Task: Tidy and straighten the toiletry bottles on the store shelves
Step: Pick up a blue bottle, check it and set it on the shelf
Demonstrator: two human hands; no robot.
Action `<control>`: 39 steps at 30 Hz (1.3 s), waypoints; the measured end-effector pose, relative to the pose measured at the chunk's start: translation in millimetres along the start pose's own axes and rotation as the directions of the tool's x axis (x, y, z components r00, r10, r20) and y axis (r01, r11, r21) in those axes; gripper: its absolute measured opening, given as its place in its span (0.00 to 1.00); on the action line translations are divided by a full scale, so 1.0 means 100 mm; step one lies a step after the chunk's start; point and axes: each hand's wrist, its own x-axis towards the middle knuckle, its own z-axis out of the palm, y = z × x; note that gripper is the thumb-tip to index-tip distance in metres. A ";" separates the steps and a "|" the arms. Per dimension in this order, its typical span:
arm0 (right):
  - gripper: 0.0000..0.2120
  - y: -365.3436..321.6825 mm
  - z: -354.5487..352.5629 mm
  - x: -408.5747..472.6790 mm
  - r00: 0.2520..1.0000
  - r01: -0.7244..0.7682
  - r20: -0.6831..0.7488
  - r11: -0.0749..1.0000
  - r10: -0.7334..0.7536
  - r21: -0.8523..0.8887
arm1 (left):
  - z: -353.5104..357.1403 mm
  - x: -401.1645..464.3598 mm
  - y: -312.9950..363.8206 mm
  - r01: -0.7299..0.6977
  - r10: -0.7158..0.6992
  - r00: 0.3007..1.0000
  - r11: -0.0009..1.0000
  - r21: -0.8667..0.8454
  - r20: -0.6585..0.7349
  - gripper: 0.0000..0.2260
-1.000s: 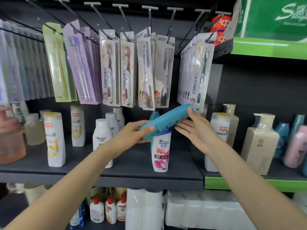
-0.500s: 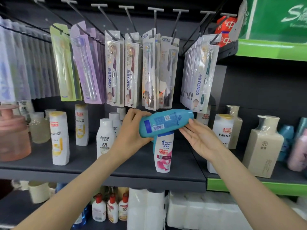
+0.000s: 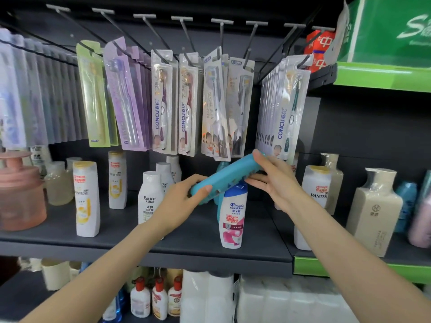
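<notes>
far left shelf [image 3: 58, 236]: pink tub [image 3: 21, 194] and pale jars standing upright, looking settled.
pantene bottles [image 3: 85, 199]: upright, spaced well apart, labels facing out; seemingly in no need of work.
racien bottles [image 3: 150, 199]: upright in a short row running back, just beside the left wrist.
left hand [image 3: 184, 201]: curled round the lower end of the teal bottle [image 3: 225, 177], thumb on its front edge.
teal bottle: off the shelf, held tilted in the air, lower end left, upper end right, above the head & shoulders bottle [image 3: 233, 217]; not yet set down.
head & shoulders bottle: upright near the shelf's front edge, another teal bottle close behind it.
right hand [image 3: 274, 180]: fingers mostly straight, resting against the upper end of the teal bottle, steadying rather than gripping.
right shelf section [image 3: 349, 266]: pantene, cream pump bottle [image 3: 375, 210] and others upright.
progress: judged midway; most stock standing, held bottle still to be stood upright in place.
</notes>
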 end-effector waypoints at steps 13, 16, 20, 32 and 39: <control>0.14 0.03 0.43 0.22 1.000 0.020 0.011 0.919 -0.017 -0.393 | 0.00 0.26 -0.12 -0.070 0.053 0.995 0.973 0.220 0.082 0.19; 0.05 0.05 0.39 0.24 0.996 0.046 -0.036 0.848 -0.076 -0.529 | 0.04 0.22 -0.25 0.011 -0.025 0.998 0.980 0.201 0.066 0.18; 0.08 0.07 0.20 0.35 0.991 0.025 -0.088 0.783 -0.102 -0.622 | 0.07 0.22 -0.39 0.118 -0.127 0.991 0.976 0.181 0.041 0.20; 0.15 0.48 -0.08 0.87 0.993 -0.030 0.062 0.741 0.097 -0.671 | 0.38 0.50 -0.89 0.303 -0.312 0.946 0.948 0.100 0.086 0.20; 0.09 0.61 -0.15 1.02 0.984 0.136 0.172 0.762 -0.033 -0.633 | 0.62 0.71 -1.20 0.351 -0.349 0.935 0.936 -0.024 0.060 0.16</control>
